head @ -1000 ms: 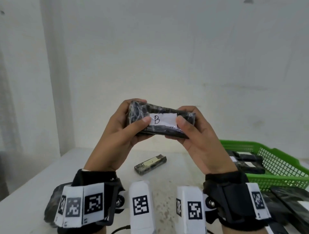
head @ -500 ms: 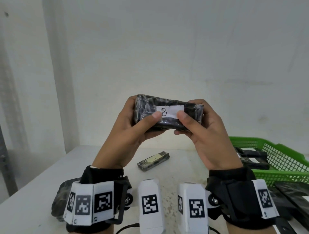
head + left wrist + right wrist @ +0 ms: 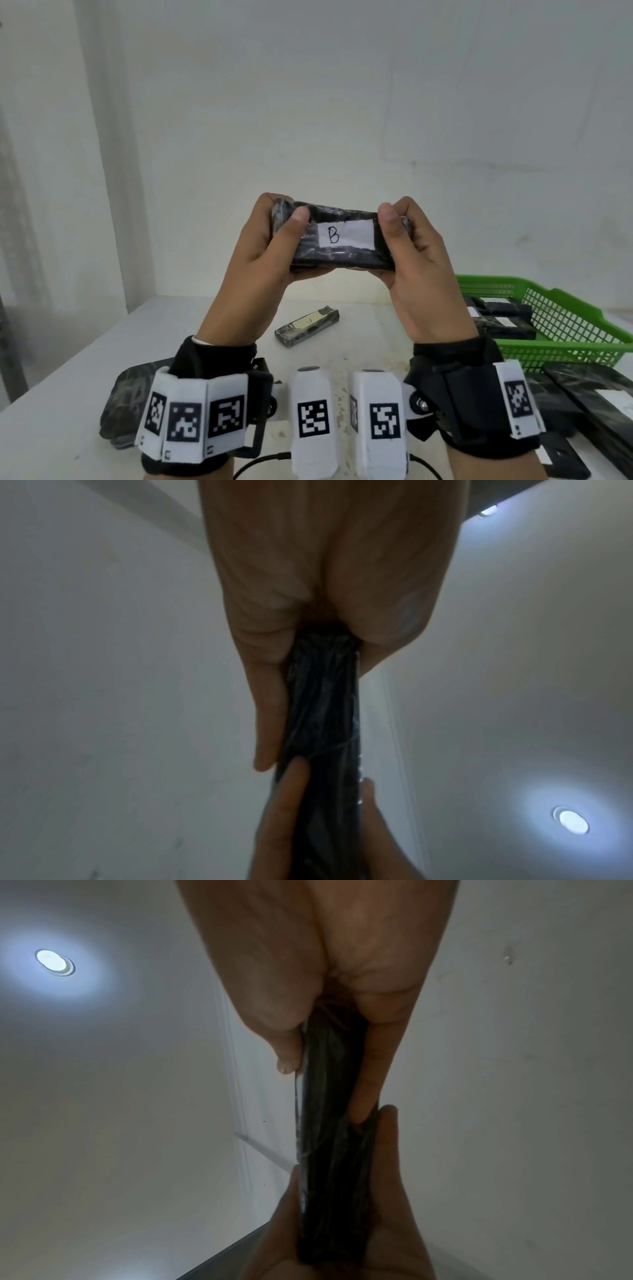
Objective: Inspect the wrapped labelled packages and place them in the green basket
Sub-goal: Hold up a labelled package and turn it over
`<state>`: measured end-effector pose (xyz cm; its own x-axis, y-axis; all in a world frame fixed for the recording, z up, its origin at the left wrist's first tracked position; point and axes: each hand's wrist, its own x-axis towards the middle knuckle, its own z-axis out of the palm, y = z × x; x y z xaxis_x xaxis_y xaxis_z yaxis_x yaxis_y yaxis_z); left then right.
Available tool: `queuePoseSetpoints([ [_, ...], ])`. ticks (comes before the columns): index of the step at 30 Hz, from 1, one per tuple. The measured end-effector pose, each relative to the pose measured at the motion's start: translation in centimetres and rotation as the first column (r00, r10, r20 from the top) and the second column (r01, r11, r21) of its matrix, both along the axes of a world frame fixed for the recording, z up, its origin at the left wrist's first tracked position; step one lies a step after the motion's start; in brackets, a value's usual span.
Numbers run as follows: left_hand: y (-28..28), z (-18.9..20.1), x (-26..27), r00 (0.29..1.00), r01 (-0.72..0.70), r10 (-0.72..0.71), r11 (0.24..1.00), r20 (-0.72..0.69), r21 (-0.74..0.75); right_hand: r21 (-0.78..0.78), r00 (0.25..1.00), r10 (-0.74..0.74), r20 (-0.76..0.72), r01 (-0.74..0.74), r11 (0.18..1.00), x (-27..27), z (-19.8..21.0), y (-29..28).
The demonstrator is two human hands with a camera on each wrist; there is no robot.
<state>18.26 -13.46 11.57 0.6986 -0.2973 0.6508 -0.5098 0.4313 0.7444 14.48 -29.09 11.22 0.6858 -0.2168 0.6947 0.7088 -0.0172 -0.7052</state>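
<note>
Gripping the package (image 3: 337, 245) by its ends with both hands (image 3: 270, 246) (image 3: 411, 253), you keep label B (image 3: 344, 234) uncovered for reading before the basket (image 3: 565, 318).

left hand (image 3: 263, 253): raised, thumb on top, fingers curled behind, gripping | right hand (image 3: 414, 260): raised, mirrored grip | wrists: level, side by side, palms facing

1. Handwritten letter "B", black ink, on a white paper label (image 3: 345, 234) stuck to the black wrapped package (image 3: 337, 253) held up in both hands.
2. Label on the small wrapped package (image 3: 307, 325) lying on the table: a faint mark, not legible.
3. Labels on packages in the green basket (image 3: 561, 318): not legible.
</note>
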Motion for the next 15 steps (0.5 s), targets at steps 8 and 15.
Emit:
queuePoseSetpoints([
  [8,0.19,0.34,-0.73,0.997,0.048,-0.050,0.998,-0.051,-0.039,-0.101,0.995,-0.103,-0.004,0.102,0.990,-0.54,0.21,0.41],
  [15,0.09,0.44,-0.67,0.999,0.012,-0.014,0.999,-0.039,-0.043,-0.094,0.993,-0.113,0.040,0.116,0.989,-0.72,0.19,0.45],
])
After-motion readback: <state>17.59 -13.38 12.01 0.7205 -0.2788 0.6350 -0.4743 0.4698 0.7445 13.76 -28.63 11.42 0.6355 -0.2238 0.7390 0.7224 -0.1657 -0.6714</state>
